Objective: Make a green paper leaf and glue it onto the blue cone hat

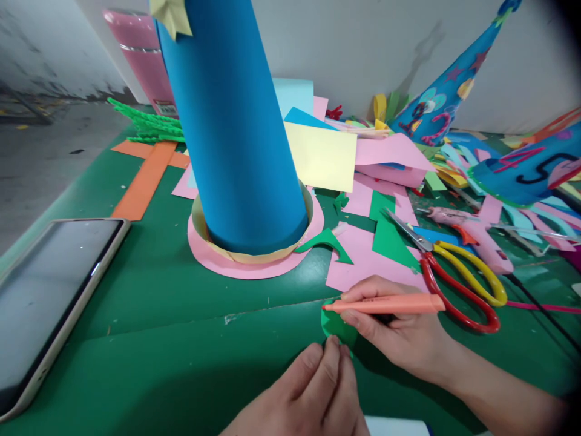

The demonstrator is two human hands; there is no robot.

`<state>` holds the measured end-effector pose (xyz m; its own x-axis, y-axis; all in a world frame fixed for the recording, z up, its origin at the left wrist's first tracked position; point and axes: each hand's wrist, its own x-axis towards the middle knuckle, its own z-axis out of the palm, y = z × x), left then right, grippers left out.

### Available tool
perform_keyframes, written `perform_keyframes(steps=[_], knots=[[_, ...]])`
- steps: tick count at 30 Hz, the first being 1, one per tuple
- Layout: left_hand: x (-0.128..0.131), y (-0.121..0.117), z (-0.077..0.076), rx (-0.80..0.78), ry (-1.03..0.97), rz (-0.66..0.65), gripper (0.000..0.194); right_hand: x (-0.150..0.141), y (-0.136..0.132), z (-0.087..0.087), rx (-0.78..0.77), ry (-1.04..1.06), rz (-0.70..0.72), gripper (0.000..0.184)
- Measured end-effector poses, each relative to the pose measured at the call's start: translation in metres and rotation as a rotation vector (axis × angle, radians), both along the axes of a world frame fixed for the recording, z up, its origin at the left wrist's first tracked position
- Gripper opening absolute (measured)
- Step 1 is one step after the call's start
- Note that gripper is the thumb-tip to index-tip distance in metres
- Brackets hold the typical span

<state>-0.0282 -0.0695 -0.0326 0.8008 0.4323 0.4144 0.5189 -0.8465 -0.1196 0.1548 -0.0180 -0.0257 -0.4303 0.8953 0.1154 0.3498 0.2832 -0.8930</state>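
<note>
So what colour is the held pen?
The pen is light orange, seen best in the head view.

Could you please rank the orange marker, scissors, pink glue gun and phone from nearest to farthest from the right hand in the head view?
1. Orange marker: held in the right hand.
2. Scissors: just beyond the hand, toward the right.
3. Pink glue gun: behind the scissors, also right.
4. Phone: at the picture's far left.

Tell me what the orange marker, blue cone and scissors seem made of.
Orange marker: likely smooth plastic, given its molded look. Blue cone: probably smooth card, rolled and holding shape. Scissors: shiny grey blades, likely metal; glossy handles, perhaps plastic.
</note>
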Motion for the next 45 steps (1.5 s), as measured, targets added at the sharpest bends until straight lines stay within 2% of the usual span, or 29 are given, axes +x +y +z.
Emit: perform_keyframes(steps=[10,24,38,45], knots=[[0.001,-0.003,0.000,0.019,0.006,0.008,0.027,0.000,0.000,0.001,-0.004,-0.004,0.038,0.012],[-0.001,-0.002,0.003,0.001,0.049,-0.023,0.018,0.000,-0.002,0.006,0.004,-0.031,0.086,0.009],[-0.003,-0.002,0.009,-0.025,0.064,-0.018,0.025,-0.001,-0.001,0.007,0.055,-0.021,0.112,0.008],[-0.004,-0.004,0.010,-0.032,0.093,-0.026,0.017,0.000,-0.001,0.007,0.043,-0.034,0.128,0.008]])
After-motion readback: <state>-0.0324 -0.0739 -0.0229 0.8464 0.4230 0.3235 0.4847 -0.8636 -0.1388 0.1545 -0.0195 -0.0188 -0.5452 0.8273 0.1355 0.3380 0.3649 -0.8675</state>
